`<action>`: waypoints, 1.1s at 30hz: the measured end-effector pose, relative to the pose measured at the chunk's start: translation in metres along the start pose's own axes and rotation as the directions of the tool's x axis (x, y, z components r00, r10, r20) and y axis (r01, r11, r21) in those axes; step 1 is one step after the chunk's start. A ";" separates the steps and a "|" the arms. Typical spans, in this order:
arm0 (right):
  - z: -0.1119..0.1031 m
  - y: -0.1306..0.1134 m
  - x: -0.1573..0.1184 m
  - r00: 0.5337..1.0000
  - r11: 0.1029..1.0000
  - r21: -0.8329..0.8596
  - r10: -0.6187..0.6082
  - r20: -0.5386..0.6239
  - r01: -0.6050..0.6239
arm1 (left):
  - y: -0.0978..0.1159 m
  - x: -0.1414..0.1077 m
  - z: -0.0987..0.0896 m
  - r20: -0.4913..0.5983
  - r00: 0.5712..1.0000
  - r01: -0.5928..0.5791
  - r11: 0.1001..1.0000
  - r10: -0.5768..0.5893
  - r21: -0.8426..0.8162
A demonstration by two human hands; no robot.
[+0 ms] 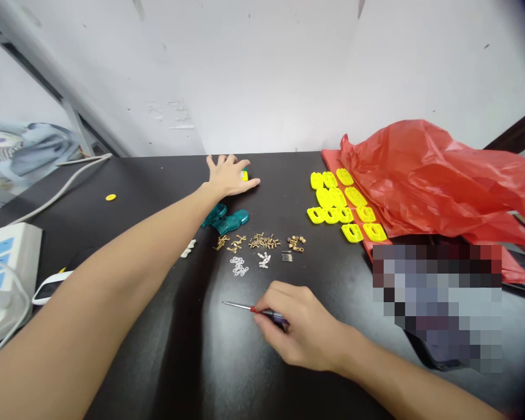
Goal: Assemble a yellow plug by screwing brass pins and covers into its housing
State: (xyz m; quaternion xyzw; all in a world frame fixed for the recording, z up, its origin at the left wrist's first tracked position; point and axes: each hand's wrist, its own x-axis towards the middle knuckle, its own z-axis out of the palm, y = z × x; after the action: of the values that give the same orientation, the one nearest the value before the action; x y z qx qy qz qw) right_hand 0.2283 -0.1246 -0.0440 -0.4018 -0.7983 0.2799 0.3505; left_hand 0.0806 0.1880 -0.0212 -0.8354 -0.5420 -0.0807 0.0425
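Note:
At the far side of the table, my left hand [228, 176] reaches out with its fingers spread. Partly hidden under it is a small yellow and green piece [244, 175]; whether the hand touches it I cannot tell. My right hand [304, 326] grips a screwdriver [269, 315] with a dark handle and red collar, its thin shaft pointing left above the table. In front of that hand lie small brass pins [263, 241], brass clips [236, 243], square brass bits [296, 242], springs [287, 256], white links [239, 266] and white bits [264, 260]. Teal covers [231, 221] lie beyond them.
Several yellow plastic shells [331, 197] lie at the right beside a red plastic bag [420, 175]. A pixelated dark device [437, 309] sits at the near right. A white power strip [30, 256] with cables stands at the left. One small yellow piece [111, 198] lies back left.

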 end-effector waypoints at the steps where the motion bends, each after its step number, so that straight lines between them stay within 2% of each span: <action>1: 0.000 0.000 0.000 1.000 1.000 0.001 0.004 0.001 -0.004 | -0.003 0.000 0.000 0.014 1.000 -0.014 1.000 0.014 0.002; 10: -0.001 -0.001 0.000 1.000 1.000 0.010 0.028 0.011 -0.028 | -0.017 0.004 0.000 0.075 0.996 -0.042 0.999 0.044 -0.028; 19: 0.000 -0.001 0.001 0.999 0.999 0.004 0.037 0.028 -0.037 | -0.020 0.004 0.001 0.076 0.995 -0.075 0.996 0.071 0.042; 21: 0.000 0.000 0.002 0.999 0.999 0.000 0.044 0.031 -0.044 | -0.021 0.003 0.000 0.056 0.995 -0.090 0.995 0.088 0.045; 24: 0.000 0.000 0.001 0.999 0.999 -0.004 0.039 0.035 -0.039 | -0.018 0.002 -0.003 -0.060 0.989 -0.132 0.991 0.133 0.025; 27: 0.000 0.000 0.001 0.999 1.000 -0.007 0.029 0.024 -0.029 | -0.002 0.001 -0.007 -0.172 0.959 -0.231 0.973 0.224 -0.021; 29: 0.001 -0.001 0.001 0.999 1.000 -0.006 0.025 0.022 -0.025 | 0.020 -0.004 -0.010 -0.190 0.932 -0.330 0.938 0.308 -0.102; 33: 0.000 0.000 0.002 1.000 1.000 0.009 0.021 0.011 -0.021 | 0.081 -0.024 -0.010 -0.212 0.833 -0.553 0.744 0.512 -0.376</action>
State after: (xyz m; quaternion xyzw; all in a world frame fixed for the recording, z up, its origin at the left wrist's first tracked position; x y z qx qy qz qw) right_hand 0.2272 -0.1229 -0.0429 -0.4070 -0.7947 0.2892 0.3452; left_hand 0.1437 0.1320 -0.0148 -0.9391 -0.2476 -0.2198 -0.0923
